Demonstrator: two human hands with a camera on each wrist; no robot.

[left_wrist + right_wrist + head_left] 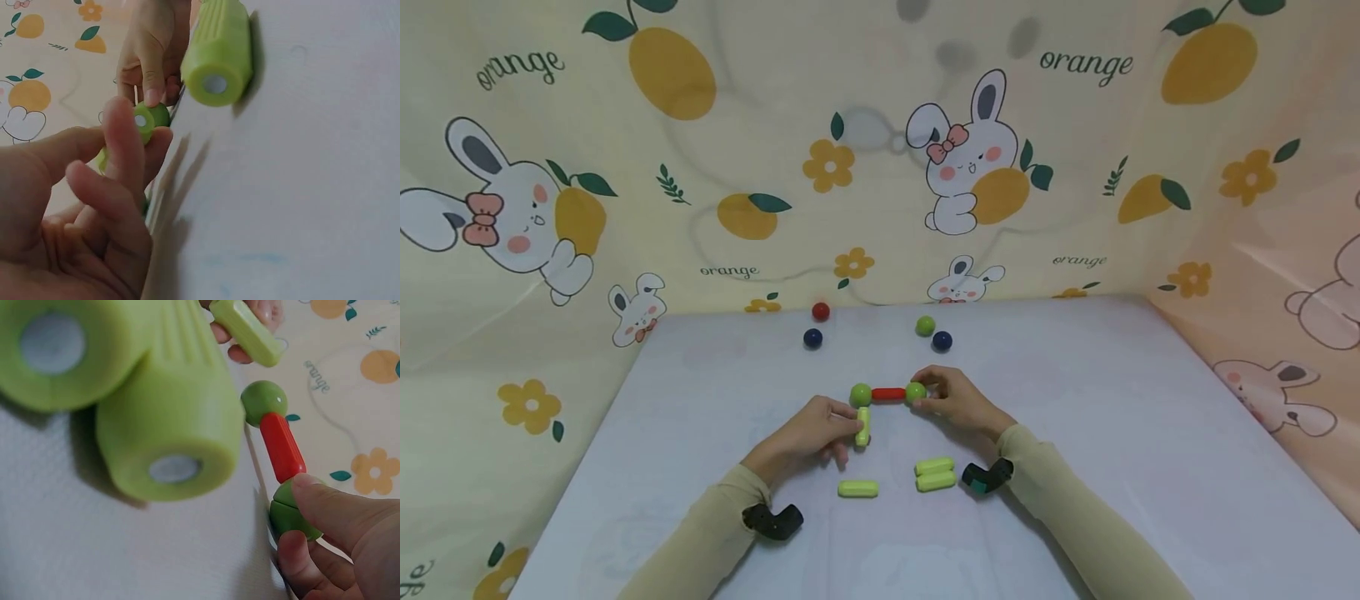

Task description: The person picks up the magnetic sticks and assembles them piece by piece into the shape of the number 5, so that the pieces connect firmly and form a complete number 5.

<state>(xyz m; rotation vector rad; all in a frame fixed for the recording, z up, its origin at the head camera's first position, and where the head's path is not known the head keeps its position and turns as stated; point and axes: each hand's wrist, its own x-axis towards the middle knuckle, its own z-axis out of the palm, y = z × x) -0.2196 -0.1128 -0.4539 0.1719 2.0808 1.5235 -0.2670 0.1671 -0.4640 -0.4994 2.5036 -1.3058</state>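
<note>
A red rod [888, 393] joins two green balls, the left ball [861, 395] and the right ball [915, 392], on the white table. My right hand [958, 402] pinches the right ball between thumb and fingers. In my left hand [808, 432] a light green rod [863, 427] is pinched, pointing toward the left ball. The right wrist view shows a small gap between this rod [250, 332] and the left ball [264, 403]. Metal discs show in the ends of the light green rods.
Nearer the front lie one light green rod [858, 489] and a pair of light green rods [936, 474] side by side. Farther back are a red ball [821, 312], a dark blue ball [813, 338], a green ball [925, 326] and another dark blue ball [942, 342]. A printed cloth [880, 167] hangs behind.
</note>
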